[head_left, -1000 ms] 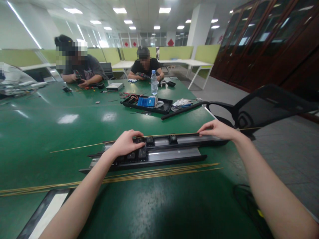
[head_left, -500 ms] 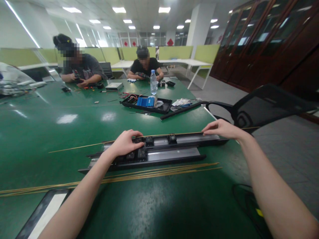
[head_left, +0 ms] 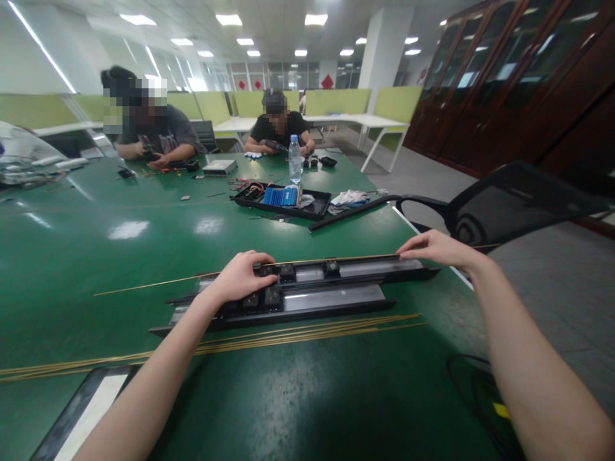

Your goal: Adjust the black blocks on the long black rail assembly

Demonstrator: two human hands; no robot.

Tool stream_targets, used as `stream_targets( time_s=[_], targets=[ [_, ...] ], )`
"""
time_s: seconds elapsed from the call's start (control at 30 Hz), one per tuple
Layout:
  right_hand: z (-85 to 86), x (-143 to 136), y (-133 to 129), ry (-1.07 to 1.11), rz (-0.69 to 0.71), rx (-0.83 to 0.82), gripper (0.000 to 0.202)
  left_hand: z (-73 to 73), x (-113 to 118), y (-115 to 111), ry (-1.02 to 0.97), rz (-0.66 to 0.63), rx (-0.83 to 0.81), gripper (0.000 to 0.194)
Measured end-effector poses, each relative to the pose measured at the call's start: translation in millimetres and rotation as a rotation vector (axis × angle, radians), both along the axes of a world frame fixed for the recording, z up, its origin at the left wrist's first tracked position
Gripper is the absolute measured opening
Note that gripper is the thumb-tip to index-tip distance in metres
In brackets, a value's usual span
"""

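Note:
Two long black rails lie side by side in front of me, the far rail [head_left: 375, 269] and the near rail [head_left: 336, 298], each with a pale metal inner strip. Square black blocks sit in them, such as one block [head_left: 331, 267] in the far rail. A thin golden rod [head_left: 307, 261] runs along the far rail's back edge and sticks out past its left end. My left hand [head_left: 245, 275] is closed around a black block in the far rail, fingertips at the rod. My right hand [head_left: 430, 246] pinches the rod near the rail's right end.
Several golden rods [head_left: 307, 334] lie in front of the rails. A dark flat device [head_left: 72, 416] is at lower left, a black cable [head_left: 473, 384] at lower right. Beyond stand a black tray [head_left: 317, 203], a water bottle [head_left: 294, 160] and an office chair [head_left: 509, 198]. Two people work across the table.
My right hand has slid a little to the right along the rod. My left hand and the rails have stayed in place.

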State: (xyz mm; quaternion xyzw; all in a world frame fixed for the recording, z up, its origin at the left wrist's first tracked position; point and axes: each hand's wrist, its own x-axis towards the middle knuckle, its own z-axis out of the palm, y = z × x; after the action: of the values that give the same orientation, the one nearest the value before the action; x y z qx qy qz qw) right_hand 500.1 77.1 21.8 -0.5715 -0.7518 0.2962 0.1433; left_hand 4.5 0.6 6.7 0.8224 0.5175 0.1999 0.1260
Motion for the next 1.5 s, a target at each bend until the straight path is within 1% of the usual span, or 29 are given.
stream_targets(
  time_s=[0.17, 0.37, 0.53, 0.7, 0.8, 0.9, 0.93, 1.03, 1.1, 1.17, 1.23, 1.33, 1.5],
  targets=[
    [2.9, 3, -1, -0.003, 0.003, -0.011, 0.037, 1.5, 1, -1, 0.003, 0.004, 0.007, 0.032],
    [7.6, 2, -6, -0.016, -0.012, -0.044, 0.047, 0.0, 1, -1, 0.001, 0.003, 0.016, 0.033],
    [9.3, -1, -7, -0.022, -0.009, -0.063, 0.048, -1.8, -1, 1, -0.004, 0.001, 0.011, 0.032],
    [10.6, -3, -5, -0.077, 0.016, -0.102, 0.050, -1.9, -1, 2, -0.006, -0.022, 0.016, 0.031],
    [11.7, -9, -4, -0.070, 0.021, -0.065, 0.049, -1.2, -1, 2, -0.006, -0.013, 0.007, 0.031],
    [8.2, -31, -4, -0.028, 0.039, 0.030, 0.050, -1.1, -1, 2, -0.007, -0.011, -0.004, 0.033],
    [5.7, -42, -5, -0.014, 0.045, 0.089, 0.050, -1.3, -1, 2, -0.008, -0.013, -0.003, 0.033],
    [-4.2, -83, -9, 0.068, 0.123, 0.224, 0.047, -1.6, -1, 2, -0.007, -0.008, 0.011, 0.032],
    [-10.9, -108, -14, 0.127, 0.177, 0.272, 0.043, -1.5, -1, 1, -0.004, -0.003, 0.016, 0.032],
    [-16.0, -127, -20, 0.218, 0.220, 0.307, 0.039, -1.0, -1, 1, -0.004, -0.004, 0.020, 0.032],
    [-19.3, -139, -26, 0.248, 0.255, 0.330, 0.032, -0.2, -1, 0, -0.006, -0.009, 0.021, 0.032],
    [-22.5, -147, -30, 0.228, 0.293, 0.350, 0.023, 0.8, 0, 0, -0.007, -0.004, 0.010, 0.033],
    [-30.3, -151, -31, 0.240, 0.313, 0.475, 0.021, 0.4, 0, 0, -0.002, -0.005, 0.011, 0.032]
  ],
)
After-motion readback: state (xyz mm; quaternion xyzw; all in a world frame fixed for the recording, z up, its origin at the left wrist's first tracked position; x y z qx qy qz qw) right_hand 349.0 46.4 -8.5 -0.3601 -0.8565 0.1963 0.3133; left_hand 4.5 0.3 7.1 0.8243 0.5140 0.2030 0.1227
